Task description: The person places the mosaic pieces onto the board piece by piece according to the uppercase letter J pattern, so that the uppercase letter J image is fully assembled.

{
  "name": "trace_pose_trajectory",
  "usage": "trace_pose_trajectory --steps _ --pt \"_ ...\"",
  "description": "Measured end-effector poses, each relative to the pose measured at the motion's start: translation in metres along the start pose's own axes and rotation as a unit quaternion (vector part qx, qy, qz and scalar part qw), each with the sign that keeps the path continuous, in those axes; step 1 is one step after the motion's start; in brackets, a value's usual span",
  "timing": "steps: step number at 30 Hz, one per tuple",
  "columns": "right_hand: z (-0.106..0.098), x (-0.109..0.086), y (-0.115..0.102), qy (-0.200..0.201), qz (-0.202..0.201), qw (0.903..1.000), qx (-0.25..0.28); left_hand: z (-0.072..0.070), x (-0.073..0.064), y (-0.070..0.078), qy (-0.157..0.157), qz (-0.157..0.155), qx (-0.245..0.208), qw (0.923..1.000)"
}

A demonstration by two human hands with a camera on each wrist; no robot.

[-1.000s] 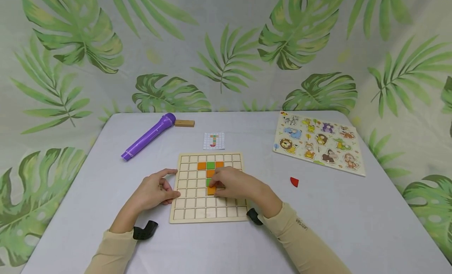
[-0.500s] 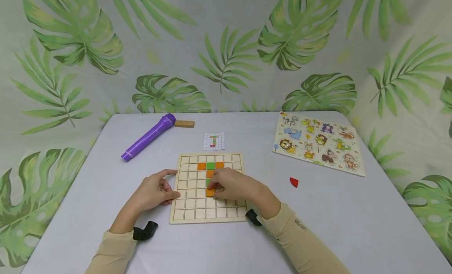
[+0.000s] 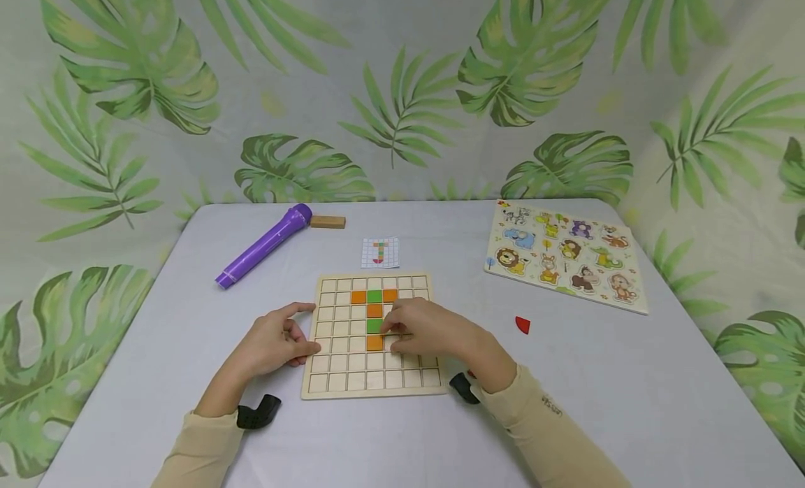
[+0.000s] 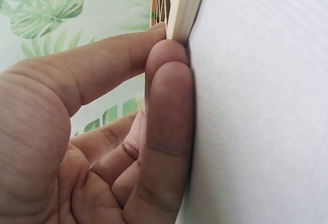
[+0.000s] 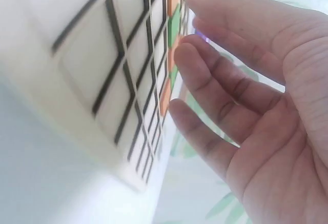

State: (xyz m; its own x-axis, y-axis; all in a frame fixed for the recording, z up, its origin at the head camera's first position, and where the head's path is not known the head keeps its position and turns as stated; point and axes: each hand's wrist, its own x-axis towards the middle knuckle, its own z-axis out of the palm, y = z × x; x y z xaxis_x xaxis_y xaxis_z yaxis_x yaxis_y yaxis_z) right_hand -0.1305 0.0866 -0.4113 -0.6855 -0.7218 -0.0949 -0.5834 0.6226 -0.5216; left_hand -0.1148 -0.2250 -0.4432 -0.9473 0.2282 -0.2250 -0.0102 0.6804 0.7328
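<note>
A wooden grid board (image 3: 337,382) lies on the table. Orange and green square tiles form a T on it, with an orange tile (image 3: 374,342) lowest in the stem and a green tile (image 3: 374,326) above it. My left hand (image 3: 272,341) holds the board's left edge, thumb on its rim and fingertips against its side, as the left wrist view shows. Over the board, just right of the stem, my right hand (image 3: 428,327) has loosely bent fingers with nothing between them. In the right wrist view its fingertips (image 5: 190,62) stand apart from the tiles.
Behind the board lies a small pattern card (image 3: 380,253). A red quarter-round piece (image 3: 523,325) sits to the right, below an animal puzzle board (image 3: 566,254). Back left are a purple microphone (image 3: 264,245) and a wooden block (image 3: 328,222). Something red (image 3: 471,373) shows by my right wrist.
My right hand has let go of the lowest orange tile and drawn slightly right; that tile now lies square in its cell. The left hand has stayed at the board's edge.
</note>
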Motion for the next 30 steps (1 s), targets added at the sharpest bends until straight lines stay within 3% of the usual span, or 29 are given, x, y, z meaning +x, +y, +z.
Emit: trace_pose_trajectory --steps 8,24,30 --pt "-0.005 -0.031 0.015 0.005 0.079 0.9966 0.024 0.003 -0.001 -0.004 0.000 -0.003 0.000 1.0000" --pt "-0.015 -0.102 0.037 0.024 0.168 0.9851 0.026 0.001 -0.001 -0.002 0.004 0.008 0.002 1.0000" --pt "-0.012 -0.116 0.039 0.040 0.153 0.9871 0.027 0.001 0.000 -0.003 0.004 0.011 0.004 0.9999"
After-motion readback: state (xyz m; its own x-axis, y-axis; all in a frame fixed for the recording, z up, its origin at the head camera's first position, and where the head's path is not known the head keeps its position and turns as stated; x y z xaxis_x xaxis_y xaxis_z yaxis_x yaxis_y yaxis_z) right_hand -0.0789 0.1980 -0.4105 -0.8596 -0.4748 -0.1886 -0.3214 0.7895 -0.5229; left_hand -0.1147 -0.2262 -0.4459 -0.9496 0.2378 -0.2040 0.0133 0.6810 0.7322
